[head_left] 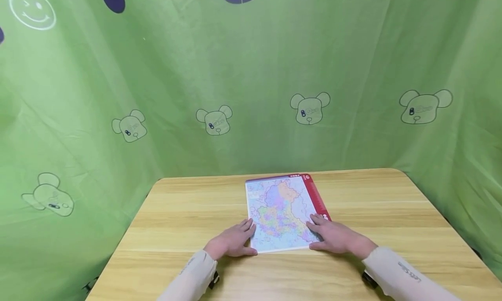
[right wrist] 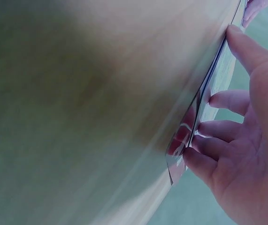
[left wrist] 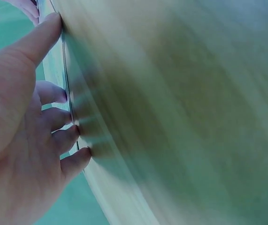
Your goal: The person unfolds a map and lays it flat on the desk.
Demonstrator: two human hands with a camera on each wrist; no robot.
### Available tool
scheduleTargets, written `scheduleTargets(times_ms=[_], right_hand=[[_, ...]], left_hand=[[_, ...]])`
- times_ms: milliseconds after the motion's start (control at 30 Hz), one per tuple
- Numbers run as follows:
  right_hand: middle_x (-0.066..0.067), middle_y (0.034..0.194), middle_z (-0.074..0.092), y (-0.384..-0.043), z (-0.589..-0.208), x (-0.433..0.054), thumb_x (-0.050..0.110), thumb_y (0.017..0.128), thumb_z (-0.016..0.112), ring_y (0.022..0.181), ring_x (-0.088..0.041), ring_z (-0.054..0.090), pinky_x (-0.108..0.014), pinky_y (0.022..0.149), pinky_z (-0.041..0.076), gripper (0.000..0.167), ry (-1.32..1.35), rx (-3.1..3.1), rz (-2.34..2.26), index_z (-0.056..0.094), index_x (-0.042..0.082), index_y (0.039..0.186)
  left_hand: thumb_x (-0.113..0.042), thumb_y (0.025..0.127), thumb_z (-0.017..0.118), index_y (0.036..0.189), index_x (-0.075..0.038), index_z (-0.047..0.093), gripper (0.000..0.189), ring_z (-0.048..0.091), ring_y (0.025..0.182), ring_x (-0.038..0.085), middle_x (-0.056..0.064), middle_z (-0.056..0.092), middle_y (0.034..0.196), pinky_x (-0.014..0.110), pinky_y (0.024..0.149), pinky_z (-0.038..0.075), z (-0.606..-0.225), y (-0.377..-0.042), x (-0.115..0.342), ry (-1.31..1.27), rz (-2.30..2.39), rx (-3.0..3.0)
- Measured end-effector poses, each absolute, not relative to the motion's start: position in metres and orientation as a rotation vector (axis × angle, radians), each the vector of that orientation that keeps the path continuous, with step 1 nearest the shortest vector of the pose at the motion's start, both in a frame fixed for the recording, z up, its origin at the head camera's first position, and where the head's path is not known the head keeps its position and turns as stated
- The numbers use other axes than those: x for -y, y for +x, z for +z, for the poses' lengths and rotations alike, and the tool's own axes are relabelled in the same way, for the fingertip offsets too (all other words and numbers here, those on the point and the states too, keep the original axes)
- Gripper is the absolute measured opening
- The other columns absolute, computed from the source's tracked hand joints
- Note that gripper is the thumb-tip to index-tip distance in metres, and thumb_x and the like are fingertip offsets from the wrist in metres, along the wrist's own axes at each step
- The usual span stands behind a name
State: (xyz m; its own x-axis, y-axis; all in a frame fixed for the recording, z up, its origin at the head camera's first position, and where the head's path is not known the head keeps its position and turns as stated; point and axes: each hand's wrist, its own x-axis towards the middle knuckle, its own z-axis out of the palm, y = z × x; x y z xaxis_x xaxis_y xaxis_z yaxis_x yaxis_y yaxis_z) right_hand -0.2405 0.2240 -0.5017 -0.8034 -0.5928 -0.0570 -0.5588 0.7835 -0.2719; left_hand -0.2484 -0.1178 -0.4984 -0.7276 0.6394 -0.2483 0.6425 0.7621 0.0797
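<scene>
A coloured map sheet [head_left: 279, 205] lies flat on the wooden table, a red strip [head_left: 314, 195] along its right side. My left hand [head_left: 234, 240] touches its left edge with spread fingers, the thumb at the near left corner. On the other side, my right hand [head_left: 339, 237] lies with fingers over the right part of the sheet and the thumb at the near right corner. In the left wrist view, the left fingertips [left wrist: 77, 159] line the sheet's thin edge. The right wrist view shows the right fingertips [right wrist: 192, 153] along the opposite edge, beside a red flap [right wrist: 183, 131].
The wooden table [head_left: 188, 209] extends on both sides of the sheet. Green fabric [head_left: 255, 65] printed with bear heads hangs behind and around it. Light sleeves cover both forearms, with a black wrist device [head_left: 214, 280] under the left one and another [head_left: 369, 280] under the right.
</scene>
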Motion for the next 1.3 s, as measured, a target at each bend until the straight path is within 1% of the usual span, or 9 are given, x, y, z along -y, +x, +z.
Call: scheduleTargets(times_ms=[167,500,733,1067,1300], right_hand=[[-0.027,0.145,0.034,-0.241,-0.504,-0.227,0.053,0.087,0.059,0.134,-0.042,0.03,-0.055,0.104,0.032,0.075,-0.913,-2.833,-0.355,0.047,-0.001,0.137],[-0.027,0.145,0.034,-0.241,-0.499,-0.227,0.05,0.089,0.059,0.131,-0.041,0.035,-0.053,0.102,0.037,0.073,-0.912,-2.833,-0.336,0.046,-0.003,0.137],[-0.029,0.141,0.038,-0.242,-0.503,-0.224,0.048,0.088,0.061,0.129,-0.042,0.038,-0.052,0.101,0.038,0.072,-0.977,-2.857,-0.308,0.049,-0.008,0.132],[-0.03,0.139,0.041,-0.242,-0.5,-0.22,0.046,0.085,0.066,0.128,-0.041,0.039,-0.052,0.102,0.037,0.075,-0.903,-2.858,-0.312,0.049,-0.012,0.13],[-0.031,0.141,0.037,-0.243,-0.499,-0.221,0.046,0.087,0.064,0.131,-0.042,0.036,-0.052,0.104,0.034,0.077,-0.902,-2.828,-0.341,0.046,-0.014,0.131]], left_hand=[[-0.06,0.09,0.048,0.149,-0.004,0.026,0.084,0.016,0.142,0.026,0.013,0.016,0.156,0.035,0.114,0.02,-0.501,-0.249,0.119,0.992,-0.014,-2.695],[-0.06,0.09,0.049,0.149,-0.004,0.027,0.084,0.018,0.142,0.026,0.014,0.017,0.155,0.035,0.113,0.021,-0.498,-0.253,0.131,0.994,-0.011,-2.703],[-0.058,0.089,0.052,0.149,-0.004,0.027,0.084,0.017,0.142,0.024,0.013,0.017,0.155,0.033,0.114,0.019,-0.498,-0.256,0.135,0.977,-0.017,-2.697],[-0.058,0.089,0.051,0.148,-0.004,0.028,0.083,0.017,0.142,0.026,0.014,0.018,0.155,0.034,0.114,0.02,-0.501,-0.253,0.136,0.97,-0.018,-2.725],[-0.062,0.088,0.049,0.147,-0.005,0.031,0.084,0.019,0.141,0.027,0.014,0.021,0.154,0.035,0.113,0.021,-0.502,-0.253,0.135,0.996,-0.073,-2.739]])
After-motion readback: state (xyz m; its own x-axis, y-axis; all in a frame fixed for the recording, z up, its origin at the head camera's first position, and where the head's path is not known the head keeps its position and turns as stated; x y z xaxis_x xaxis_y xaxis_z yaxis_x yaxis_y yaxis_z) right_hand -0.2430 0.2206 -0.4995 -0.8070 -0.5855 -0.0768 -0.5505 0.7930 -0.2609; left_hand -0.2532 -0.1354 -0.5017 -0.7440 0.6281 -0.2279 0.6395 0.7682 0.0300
